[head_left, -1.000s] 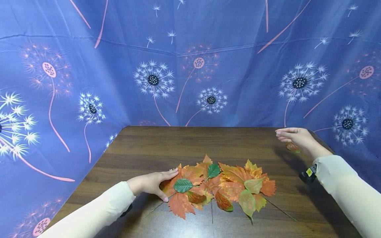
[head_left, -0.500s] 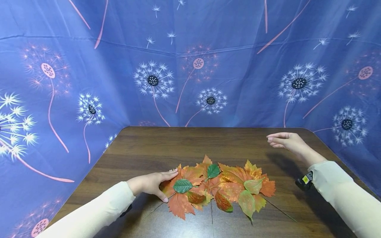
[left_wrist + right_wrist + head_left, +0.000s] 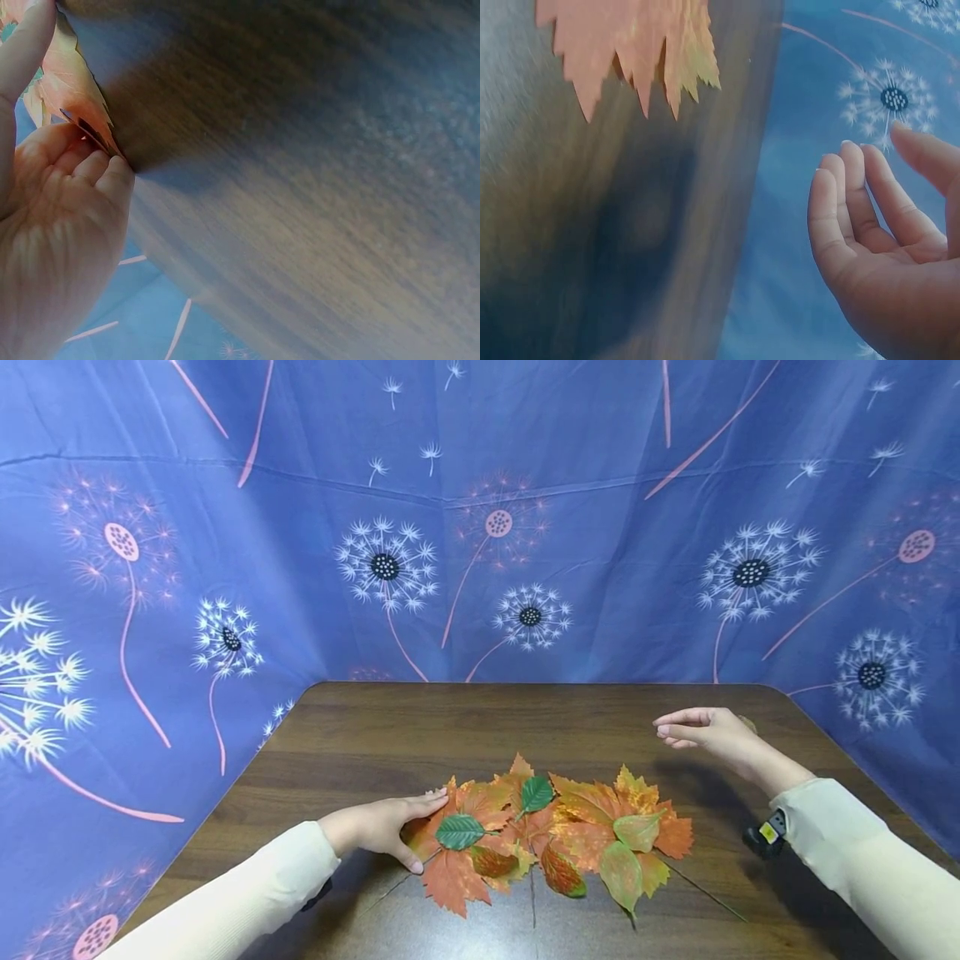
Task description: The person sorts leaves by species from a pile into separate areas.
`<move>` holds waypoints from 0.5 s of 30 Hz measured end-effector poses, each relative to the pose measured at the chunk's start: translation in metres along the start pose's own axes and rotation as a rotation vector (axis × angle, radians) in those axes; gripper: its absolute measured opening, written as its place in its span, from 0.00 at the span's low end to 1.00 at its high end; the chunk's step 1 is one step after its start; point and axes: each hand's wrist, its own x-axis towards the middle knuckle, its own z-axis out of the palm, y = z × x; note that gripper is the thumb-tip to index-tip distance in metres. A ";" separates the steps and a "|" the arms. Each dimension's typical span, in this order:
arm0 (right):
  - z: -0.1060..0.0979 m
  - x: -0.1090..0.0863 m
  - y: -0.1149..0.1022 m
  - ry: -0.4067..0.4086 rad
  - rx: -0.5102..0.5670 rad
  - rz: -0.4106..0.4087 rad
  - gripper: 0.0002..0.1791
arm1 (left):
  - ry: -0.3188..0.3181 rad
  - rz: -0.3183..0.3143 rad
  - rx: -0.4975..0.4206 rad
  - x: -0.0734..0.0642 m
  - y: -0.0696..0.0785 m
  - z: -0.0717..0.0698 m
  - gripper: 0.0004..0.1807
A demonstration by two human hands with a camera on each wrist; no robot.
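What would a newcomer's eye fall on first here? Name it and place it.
Probably the cluster of orange, yellow and green leaves, bright on the dark wooden table in the lower middle of the head view. Next might come the blue cloth behind the table, printed with white and pink dandelions. Then the hands: the left hand touches the cluster's left edge, and the right hand is raised beyond its right end.

Past the leaf pile (image 3: 585,839), a person's right hand (image 3: 722,739) hid all but a sliver of a brownish object (image 3: 747,724), while frame edges cropped both sleeves (image 3: 847,852) flanking the pile.
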 end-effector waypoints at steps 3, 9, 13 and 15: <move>0.005 -0.003 -0.001 -0.031 -0.007 -0.012 0.30 | 0.004 0.000 0.004 0.000 0.000 0.001 0.56; 0.013 -0.008 -0.001 -0.106 -0.047 0.021 0.29 | 0.006 -0.007 0.005 0.000 -0.001 0.002 0.56; 0.019 -0.012 -0.002 -0.140 -0.050 0.019 0.28 | 0.003 -0.009 -0.004 -0.001 0.000 0.001 0.55; 0.021 -0.014 -0.004 -0.151 -0.050 0.008 0.27 | 0.005 -0.009 -0.009 -0.001 0.000 0.001 0.55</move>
